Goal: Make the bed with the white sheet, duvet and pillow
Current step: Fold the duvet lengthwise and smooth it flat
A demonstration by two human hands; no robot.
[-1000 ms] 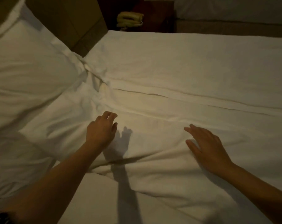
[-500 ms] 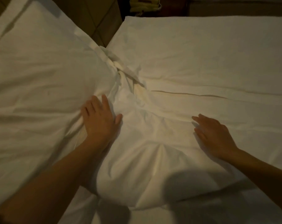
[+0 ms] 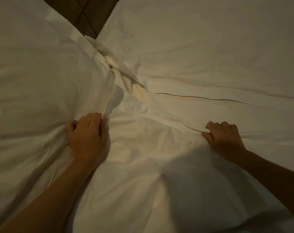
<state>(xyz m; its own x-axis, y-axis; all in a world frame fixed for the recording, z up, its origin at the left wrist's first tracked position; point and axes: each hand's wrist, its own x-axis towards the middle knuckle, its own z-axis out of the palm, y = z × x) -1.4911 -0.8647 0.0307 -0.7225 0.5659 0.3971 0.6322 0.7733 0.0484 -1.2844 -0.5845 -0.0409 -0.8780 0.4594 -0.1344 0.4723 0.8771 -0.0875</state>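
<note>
On the bed, both hands — left hand (image 3: 86, 137), right hand (image 3: 224, 137) — clutch the duvet (image 3: 143, 148).

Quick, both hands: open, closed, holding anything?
Left hand: closed, gripping bunched white bedding.
Right hand: closed, pinching a fold of the same bedding.

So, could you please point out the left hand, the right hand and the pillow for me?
left hand (image 3: 86, 140): head view, back of the hand.
right hand (image 3: 224, 137): head view, back of the hand.
pillow (image 3: 33, 73): head view, its broad top face.
</note>
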